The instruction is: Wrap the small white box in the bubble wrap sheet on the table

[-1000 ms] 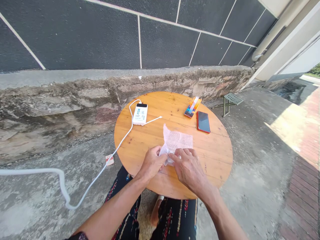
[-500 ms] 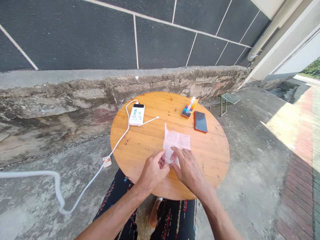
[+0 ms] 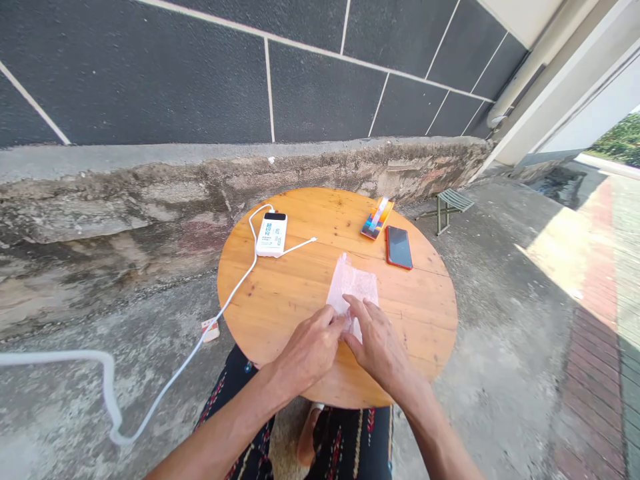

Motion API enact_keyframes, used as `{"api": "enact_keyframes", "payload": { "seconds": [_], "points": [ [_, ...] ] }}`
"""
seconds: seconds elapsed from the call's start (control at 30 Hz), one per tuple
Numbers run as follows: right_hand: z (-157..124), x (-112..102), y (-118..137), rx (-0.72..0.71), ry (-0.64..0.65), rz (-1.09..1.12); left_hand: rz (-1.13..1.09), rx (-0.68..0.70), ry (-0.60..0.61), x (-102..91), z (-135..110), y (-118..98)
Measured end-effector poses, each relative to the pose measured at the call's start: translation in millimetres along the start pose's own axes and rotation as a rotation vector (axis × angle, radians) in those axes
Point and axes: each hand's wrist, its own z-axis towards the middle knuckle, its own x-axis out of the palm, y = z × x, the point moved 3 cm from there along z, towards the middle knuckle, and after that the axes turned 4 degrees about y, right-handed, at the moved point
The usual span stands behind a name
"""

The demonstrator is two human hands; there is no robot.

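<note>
A piece of clear bubble wrap (image 3: 353,287) lies flat on the round wooden table (image 3: 280,293). Both my hands rest on its near edge. My left hand (image 3: 307,350) has its fingers curled and pinched at the wrap's near left corner. My right hand (image 3: 377,340) lies on the near part of the wrap, fingers pressed down on it. What sits under the fingers is hidden.
A white power bank (image 3: 271,234) with a white cable (image 3: 220,310) lies at the table's far left. A red-edged phone (image 3: 399,247) and a colourful small pack (image 3: 376,220) lie far right. A dark tiled wall, concrete ledge and green stool (image 3: 449,202) stand behind.
Both hands have drawn closer together on the wrap's near edge, and the visible sheet looks shorter and narrower than before. The camera has shifted slightly.
</note>
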Motion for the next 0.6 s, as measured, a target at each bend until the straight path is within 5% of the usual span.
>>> {"api": "enact_keyframes", "payload": {
  "seconds": [0.17, 0.3, 0.4, 0.47, 0.6],
  "points": [
    [1.2, -1.5, 4.3, -0.022, -0.036, 0.006, 0.154, -0.013, 0.112, -9.8, 3.1, -5.5],
    [-12.8, -25.3, -3.9, -0.033, -0.103, 0.117, 0.266, 0.018, 0.055, -11.8, 6.8, -10.5],
    [-40.6, -39.5, -34.0, 0.263, -0.185, 0.247, 0.308, 0.117, 0.029, -9.5, 9.1, -11.6],
    [-60.9, -34.3, -53.9, 0.477, -0.111, 0.345, 0.303, 0.151, 0.050, -7.4, 10.7, -9.8],
    [-77.6, -7.5, -65.2, 0.620, -0.007, 0.558, 0.280, 0.167, 0.051, -5.8, 11.6, -5.6]
  ]
}}
